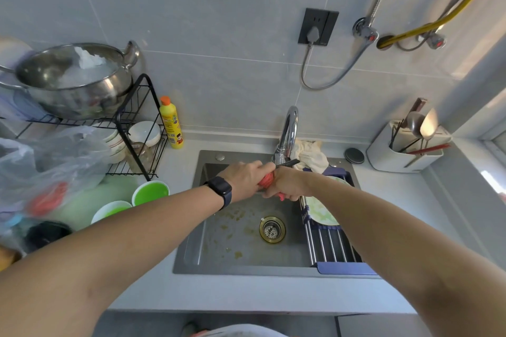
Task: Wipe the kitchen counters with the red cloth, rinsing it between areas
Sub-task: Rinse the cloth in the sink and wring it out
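Both hands are bunched round the red cloth (267,179) right under the tap (287,131), over the sink (246,249) at about 12 o'clock from the drain (272,229). Left hand (243,179) and right hand (287,183) have their fingers curled tight on it, looks like I'm wringing it so the drips fall in the basin.

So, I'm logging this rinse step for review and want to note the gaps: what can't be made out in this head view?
- Red cloth: mostly hidden inside the left hand and right hand; its size is unclear.
- Water flow from the chrome tap: spout end is behind the hands.
- Clear plastic bag: contents blurred, cut off by the left edge.
- Yellow detergent bottle: label too small to read.
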Tool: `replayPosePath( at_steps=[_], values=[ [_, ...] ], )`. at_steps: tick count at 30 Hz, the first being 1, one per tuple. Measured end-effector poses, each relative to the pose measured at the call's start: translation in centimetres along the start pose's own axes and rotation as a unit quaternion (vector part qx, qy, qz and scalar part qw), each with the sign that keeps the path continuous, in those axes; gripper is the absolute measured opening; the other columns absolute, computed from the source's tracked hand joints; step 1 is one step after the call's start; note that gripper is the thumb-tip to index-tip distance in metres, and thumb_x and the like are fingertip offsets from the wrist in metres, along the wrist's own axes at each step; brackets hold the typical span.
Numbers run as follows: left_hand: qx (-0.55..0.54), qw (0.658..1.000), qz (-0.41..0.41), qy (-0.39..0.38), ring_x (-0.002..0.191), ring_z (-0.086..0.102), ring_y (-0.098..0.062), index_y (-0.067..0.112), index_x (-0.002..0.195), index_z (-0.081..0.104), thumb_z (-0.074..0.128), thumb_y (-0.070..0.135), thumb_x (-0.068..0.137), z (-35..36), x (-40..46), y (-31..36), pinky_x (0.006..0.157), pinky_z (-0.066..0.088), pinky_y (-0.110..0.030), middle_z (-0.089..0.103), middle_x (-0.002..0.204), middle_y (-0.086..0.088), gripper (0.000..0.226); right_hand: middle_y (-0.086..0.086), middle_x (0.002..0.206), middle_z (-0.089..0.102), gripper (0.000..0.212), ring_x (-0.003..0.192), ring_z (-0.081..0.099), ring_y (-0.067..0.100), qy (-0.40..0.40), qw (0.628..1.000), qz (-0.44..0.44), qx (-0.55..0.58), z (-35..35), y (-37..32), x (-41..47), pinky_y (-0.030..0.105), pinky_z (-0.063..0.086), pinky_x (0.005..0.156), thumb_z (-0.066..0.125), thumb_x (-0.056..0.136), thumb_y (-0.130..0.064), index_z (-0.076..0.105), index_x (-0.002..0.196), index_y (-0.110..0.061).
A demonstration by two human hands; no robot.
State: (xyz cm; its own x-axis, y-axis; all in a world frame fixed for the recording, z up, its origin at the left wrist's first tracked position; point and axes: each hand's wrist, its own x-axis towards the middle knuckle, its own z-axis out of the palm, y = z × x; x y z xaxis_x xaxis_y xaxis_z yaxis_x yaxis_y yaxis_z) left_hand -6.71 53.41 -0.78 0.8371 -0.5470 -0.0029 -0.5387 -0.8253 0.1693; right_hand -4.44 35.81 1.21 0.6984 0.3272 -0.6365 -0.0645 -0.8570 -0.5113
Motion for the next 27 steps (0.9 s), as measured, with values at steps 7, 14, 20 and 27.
replayPosePath(
  at_steps=[7, 14, 20, 27],
  values=[
    [-0.252, 0.959, -0.113, 0.061, 0.074, 0.068, -0.024, 0.019, 0.117, 0.061, 0.067, 0.019, 0.094, 0.3, 0.2, -0.8, 0.061, 0.046, -0.03, 0.067, 0.087, -0.003, 0.024, 0.012, 0.128, 0.061, 0.085, 0.084, 0.073, 0.026, 0.253, 0.949, -0.084, 0.168, 2.8, 1.6, 0.9, 0.039, 0.064, 0.07, 0.078, 0.086, -0.017, 0.029, 0.154, -0.03],
    [-0.687, 0.599, -0.224, -0.345, 0.04, 0.041, -0.003, 0.007, 0.091, 0.059, 0.062, 0.029, 0.1, -2.8, -0.2, -1.9, 0.032, 0.03, -0.014, 0.053, 0.065, 0.001, 0.023, 0.015, 0.157, 0.027, 0.096, 0.132, 0.049, 0.042, 0.394, 0.829, -0.346, -0.195, 3.4, 2.9, 0.2, 0.05, 0.056, 0.1, 0.081, 0.081, -0.01, 0.026, 0.159, -0.02],
    [-0.631, 0.637, -0.207, -0.391, 0.044, 0.037, -0.005, 0.013, 0.094, 0.06, 0.064, 0.023, 0.099, -2.9, 0.1, -1.1, 0.037, 0.024, -0.016, 0.049, 0.068, 0.004, 0.012, 0.005, 0.101, 0.064, 0.037, 0.086, 0.065, 0.029, 0.291, 0.772, -0.379, -0.419, -0.5, 0.8, -0.5, 0.039, 0.057, 0.063, 0.07, 0.089, -0.042, 0.065, 0.115, -0.015],
    [-0.108, 0.985, -0.12, -0.063, 0.082, 0.062, -0.033, 0.015, 0.115, 0.051, 0.064, 0.025, 0.093, -1.5, 0.9, 1.4, 0.064, 0.04, -0.034, 0.068, 0.101, -0.014, 0.028, 0.003, 0.077, 0.057, 0.011, 0.062, 0.053, 0.018, 0.022, 0.973, -0.03, -0.229, -0.6, -1.2, 0.9, 0.027, 0.05, 0.057, 0.059, 0.099, -0.021, 0.062, 0.098, -0.01]
  ],
)
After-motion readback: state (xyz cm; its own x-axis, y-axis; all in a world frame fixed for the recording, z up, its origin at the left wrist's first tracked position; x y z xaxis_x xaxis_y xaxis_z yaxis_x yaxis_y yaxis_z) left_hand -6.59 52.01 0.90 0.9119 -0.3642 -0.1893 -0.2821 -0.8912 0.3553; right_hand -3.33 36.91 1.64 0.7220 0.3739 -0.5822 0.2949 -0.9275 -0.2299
